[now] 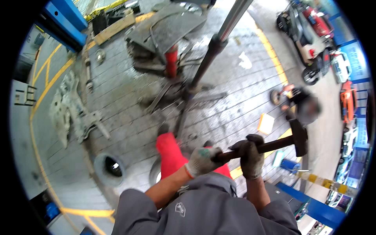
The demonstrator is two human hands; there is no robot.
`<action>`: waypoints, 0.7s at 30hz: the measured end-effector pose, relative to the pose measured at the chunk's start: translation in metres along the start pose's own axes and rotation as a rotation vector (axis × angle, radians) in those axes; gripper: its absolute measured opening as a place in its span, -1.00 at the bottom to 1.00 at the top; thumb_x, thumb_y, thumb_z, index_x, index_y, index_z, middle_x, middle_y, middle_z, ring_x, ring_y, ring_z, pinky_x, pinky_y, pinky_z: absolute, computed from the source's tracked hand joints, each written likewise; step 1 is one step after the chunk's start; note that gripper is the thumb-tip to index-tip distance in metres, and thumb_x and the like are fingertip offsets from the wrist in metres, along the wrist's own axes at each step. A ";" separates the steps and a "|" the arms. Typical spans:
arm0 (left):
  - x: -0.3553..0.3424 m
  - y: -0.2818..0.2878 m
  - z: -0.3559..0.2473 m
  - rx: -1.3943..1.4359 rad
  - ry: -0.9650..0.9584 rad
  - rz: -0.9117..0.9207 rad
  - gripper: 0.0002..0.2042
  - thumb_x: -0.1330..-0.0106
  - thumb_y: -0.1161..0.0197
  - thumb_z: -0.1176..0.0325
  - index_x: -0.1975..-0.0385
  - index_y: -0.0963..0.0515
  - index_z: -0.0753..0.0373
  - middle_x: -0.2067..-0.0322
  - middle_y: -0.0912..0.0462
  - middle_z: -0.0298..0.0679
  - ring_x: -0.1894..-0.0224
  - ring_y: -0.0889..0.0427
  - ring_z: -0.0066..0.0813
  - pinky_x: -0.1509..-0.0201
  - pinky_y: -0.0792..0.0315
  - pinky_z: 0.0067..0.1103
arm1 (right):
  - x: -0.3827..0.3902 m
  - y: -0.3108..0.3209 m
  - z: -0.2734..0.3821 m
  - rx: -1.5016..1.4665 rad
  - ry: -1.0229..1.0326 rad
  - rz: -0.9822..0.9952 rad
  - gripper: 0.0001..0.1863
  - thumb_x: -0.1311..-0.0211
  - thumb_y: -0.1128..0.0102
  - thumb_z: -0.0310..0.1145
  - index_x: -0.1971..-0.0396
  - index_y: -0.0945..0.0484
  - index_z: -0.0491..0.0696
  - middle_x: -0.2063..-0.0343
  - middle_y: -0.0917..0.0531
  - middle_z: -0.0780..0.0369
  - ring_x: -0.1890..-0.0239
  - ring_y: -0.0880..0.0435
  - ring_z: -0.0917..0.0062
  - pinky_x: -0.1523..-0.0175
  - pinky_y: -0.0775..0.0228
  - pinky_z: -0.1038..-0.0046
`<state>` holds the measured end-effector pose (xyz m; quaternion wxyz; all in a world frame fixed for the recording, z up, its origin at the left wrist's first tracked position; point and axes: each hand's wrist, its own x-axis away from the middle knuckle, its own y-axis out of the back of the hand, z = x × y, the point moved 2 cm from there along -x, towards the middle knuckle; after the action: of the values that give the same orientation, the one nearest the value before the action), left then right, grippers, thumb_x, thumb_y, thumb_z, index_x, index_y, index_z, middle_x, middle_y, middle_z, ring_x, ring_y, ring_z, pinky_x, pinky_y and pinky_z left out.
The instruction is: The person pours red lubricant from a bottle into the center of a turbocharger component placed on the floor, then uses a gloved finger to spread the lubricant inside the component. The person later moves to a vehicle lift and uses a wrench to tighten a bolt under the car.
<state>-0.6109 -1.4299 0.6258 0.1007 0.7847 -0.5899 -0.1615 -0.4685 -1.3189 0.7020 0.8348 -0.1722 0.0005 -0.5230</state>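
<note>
A large hammer with a dark handle lies across the front of my body, its heavy metal head pointing to the right. My left hand, in a light knit glove, is closed round the butt of the handle. Farther up the handle, my right hand, in a glove with a dark, soiled coating, grips it too. The hammer head is in the air, apart from any workpiece. Ahead of me rises a long metal pole, leaning up to the right from a low metal base.
A red-columned stand bears a grey metal plate ahead. Large metal car parts lie on the left floor, with a round container nearer. A person crouches at the right beside a yellow-and-white box. A blue post stands far left.
</note>
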 end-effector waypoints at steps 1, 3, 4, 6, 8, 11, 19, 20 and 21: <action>0.001 -0.010 0.005 0.034 -0.011 -0.020 -0.75 -0.30 -0.51 0.09 0.39 -0.66 0.10 0.52 -0.67 -0.16 0.45 -0.71 -0.03 0.38 -0.55 -0.25 | -0.001 -0.003 0.009 0.041 0.007 -0.011 -0.79 -0.61 -0.07 -0.45 -0.11 -0.41 -0.17 0.47 -0.63 0.15 0.28 -0.77 0.25 -0.01 -0.69 0.08; 0.002 -0.028 0.011 0.108 -0.018 -0.043 -0.67 -0.29 -0.53 -0.01 0.39 -0.66 0.10 0.55 -0.67 -0.17 0.49 -0.71 -0.07 0.40 -0.55 -0.26 | -0.006 0.003 0.017 0.079 0.037 0.108 -0.73 -0.61 -0.11 -0.43 -0.17 -0.42 -0.18 0.37 -0.69 0.12 0.19 -0.80 0.25 -0.01 -0.69 0.16; 0.007 -0.034 0.017 0.144 -0.009 -0.045 -0.64 -0.28 -0.54 -0.07 0.39 -0.66 0.10 0.57 -0.67 -0.18 0.51 -0.71 -0.08 0.42 -0.55 -0.26 | -0.009 -0.004 0.026 0.097 0.043 0.139 -0.72 -0.62 -0.11 -0.41 -0.17 -0.43 -0.19 0.34 -0.72 0.09 0.15 -0.81 0.26 -0.02 -0.68 0.23; 0.005 -0.040 0.032 0.189 0.033 -0.050 -0.56 -0.25 -0.56 -0.17 0.39 -0.65 0.10 0.59 -0.68 -0.19 0.57 -0.70 -0.12 0.45 -0.55 -0.27 | -0.012 -0.023 0.033 0.153 0.008 0.196 -0.68 -0.65 -0.11 -0.36 -0.22 -0.44 -0.20 0.25 -0.77 0.05 0.13 -0.81 0.34 -0.03 -0.66 0.29; -0.001 0.003 -0.019 -0.059 0.048 -0.055 -0.53 -0.21 -0.57 -0.19 0.39 -0.65 0.13 0.58 -0.70 -0.19 0.57 -0.71 -0.11 0.44 -0.56 -0.29 | -0.016 -0.034 0.045 0.167 0.064 0.302 -0.63 -0.67 -0.12 -0.27 -0.26 -0.46 -0.17 0.22 -0.80 0.06 0.17 -0.81 0.40 0.04 -0.67 0.36; -0.008 0.016 -0.033 0.020 -0.049 -0.160 -0.52 -0.18 -0.58 -0.19 0.38 -0.66 0.13 0.58 -0.71 -0.19 0.52 -0.74 -0.09 0.42 -0.57 -0.28 | -0.022 -0.056 0.066 0.240 0.141 0.336 -0.59 -0.68 -0.08 -0.21 -0.28 -0.46 -0.17 0.27 -0.80 0.11 0.24 -0.79 0.45 0.11 -0.61 0.41; -0.038 0.067 -0.067 0.134 -0.190 -0.297 -0.61 -0.27 -0.56 -0.01 0.28 -0.65 0.21 0.51 -0.72 -0.08 0.40 -0.77 -0.03 0.35 -0.56 -0.29 | -0.019 -0.131 0.116 0.301 0.440 0.402 -0.24 -0.63 -0.04 0.13 -0.42 -0.25 -0.27 0.31 -0.76 0.06 0.29 -0.80 0.32 0.20 -0.63 0.40; -0.044 0.075 -0.073 0.108 -0.235 -0.351 -0.62 -0.27 -0.56 0.00 0.27 -0.65 0.21 0.50 -0.72 -0.07 0.40 -0.77 -0.02 0.35 -0.56 -0.30 | -0.019 -0.138 0.120 0.327 0.465 0.408 -0.04 -0.56 0.02 0.35 -0.45 -0.19 -0.30 0.25 -0.78 0.03 0.31 -0.81 0.34 0.25 -0.62 0.46; -0.053 0.086 -0.079 0.086 -0.220 -0.292 -0.65 -0.32 -0.52 0.06 0.14 -0.69 0.22 0.43 -0.76 -0.02 0.31 -0.80 0.03 0.29 -0.59 -0.27 | -0.016 -0.149 0.131 0.347 0.453 0.387 -0.02 -0.54 0.03 0.40 -0.44 -0.21 -0.29 0.25 -0.76 0.06 0.30 -0.80 0.38 0.24 -0.62 0.46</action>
<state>-0.6715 -1.4057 0.7361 -0.0226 0.8431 -0.4837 -0.2339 -0.5826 -1.3259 0.8656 0.9140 0.0960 0.1297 -0.3722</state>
